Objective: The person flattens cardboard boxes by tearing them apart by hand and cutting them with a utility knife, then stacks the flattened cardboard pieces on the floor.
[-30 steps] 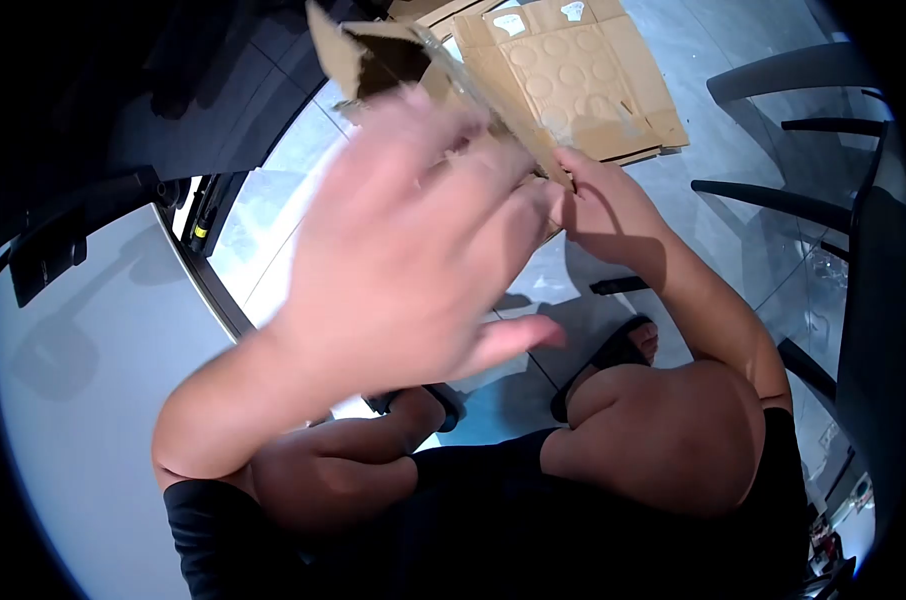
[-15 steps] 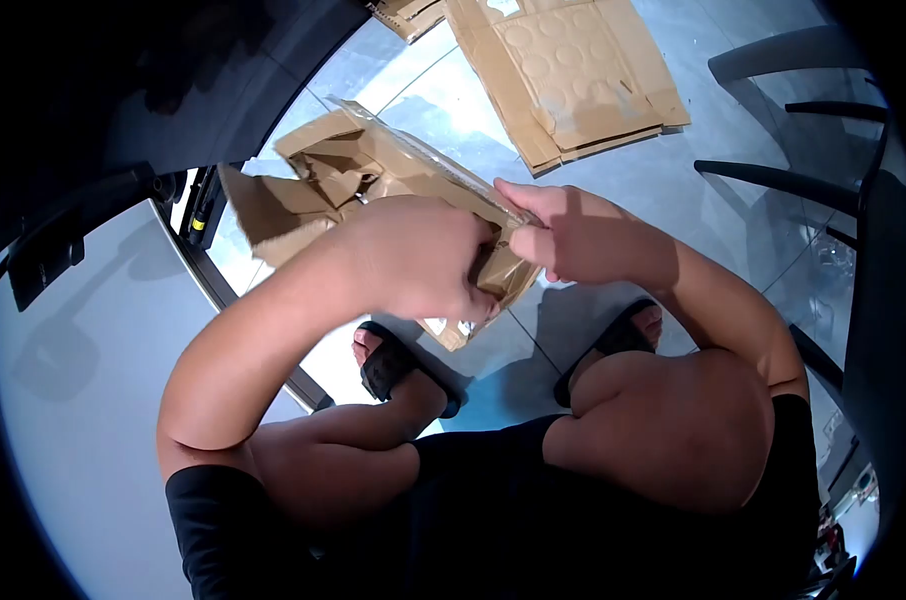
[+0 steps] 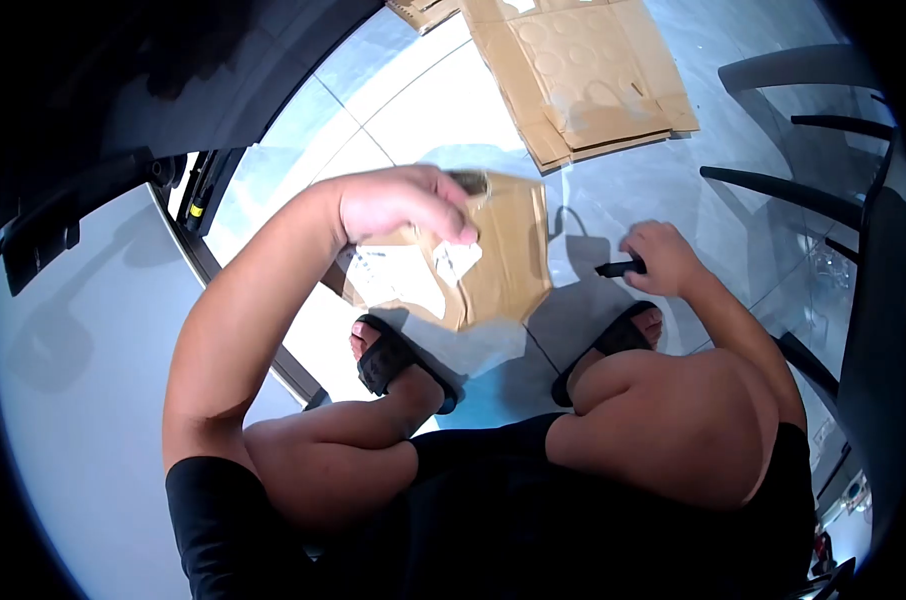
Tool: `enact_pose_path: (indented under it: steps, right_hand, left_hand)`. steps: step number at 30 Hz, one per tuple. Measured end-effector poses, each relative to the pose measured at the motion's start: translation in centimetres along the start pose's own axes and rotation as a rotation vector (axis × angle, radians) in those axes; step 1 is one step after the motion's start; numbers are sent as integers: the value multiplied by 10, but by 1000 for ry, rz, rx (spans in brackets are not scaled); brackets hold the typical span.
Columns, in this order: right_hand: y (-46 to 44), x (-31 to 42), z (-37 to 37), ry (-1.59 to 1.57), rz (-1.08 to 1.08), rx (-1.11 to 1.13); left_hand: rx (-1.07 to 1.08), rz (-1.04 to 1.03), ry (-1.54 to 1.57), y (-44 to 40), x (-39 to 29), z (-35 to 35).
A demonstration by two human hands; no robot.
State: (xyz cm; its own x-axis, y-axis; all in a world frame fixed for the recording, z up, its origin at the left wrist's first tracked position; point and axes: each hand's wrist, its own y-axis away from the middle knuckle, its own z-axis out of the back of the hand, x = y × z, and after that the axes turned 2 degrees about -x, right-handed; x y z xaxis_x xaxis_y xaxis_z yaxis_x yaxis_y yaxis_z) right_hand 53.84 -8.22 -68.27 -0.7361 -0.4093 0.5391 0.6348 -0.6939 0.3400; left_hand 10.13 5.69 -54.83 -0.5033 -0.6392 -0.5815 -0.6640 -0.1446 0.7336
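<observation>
My left hand is closed on the upper edge of a cardboard box, thumb on the near side. White paper labels show on the box's facing side, and the box hangs tilted above my feet. To the right, my right hand has its fingers curled around a short, slim black object with a narrow tip, low over the floor. It looks like a cutter, though its kind is not clear.
Flattened cardboard lies on the tiled floor ahead. At the right stand black chair legs. A white panel with a dark frame is at the left. My sandalled feet are below the box.
My right hand has let go of the box and moved right, down to the black object. My left hand has turned the box, so its labelled side now faces me.
</observation>
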Motion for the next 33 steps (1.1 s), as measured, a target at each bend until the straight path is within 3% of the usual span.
enact_pose_path:
  steps: [4, 7, 9, 10, 12, 13, 17, 19, 23, 25, 28, 33]
  right_hand:
    - [35, -22, -37, 94, -71, 37]
    - [35, -17, -39, -30, -213, -37]
    - [21, 4, -25, -333, -444, -350]
    - [11, 24, -2, -333, -443, -350]
    - [-2, 58, 44, -915, -570, -281]
    - [-5, 53, 42, -792, -344, -367]
    - [-17, 85, 96, -829, -270, -319]
    - [-19, 102, 116, -1026, -420, -225]
    - [-29, 119, 127, -805, -224, -289]
    - [-35, 118, 127, -396, 54, -465]
    - [-43, 128, 141, -181, 103, -473]
    - [-49, 128, 140, -91, 120, -455]
  left_hand:
    - [-66, 36, 78, 0, -11, 14]
    - [-84, 31, 89, -4, -11, 15]
    - [-113, 41, 78, -7, -11, 12]
    - [-114, 41, 79, -7, -13, 8]
    - [-127, 59, 80, -8, -22, -1]
    - [-127, 58, 72, -11, -22, -1]
    - [-102, 65, 67, -18, -20, -1]
    - [-120, 56, 87, -17, -23, -6]
    - [-127, 50, 96, -19, -23, -7]
    - [-126, 47, 82, -20, -24, -8]
    - [-122, 41, 36, -20, -27, -11]
    - [-91, 60, 60, -23, -26, -10]
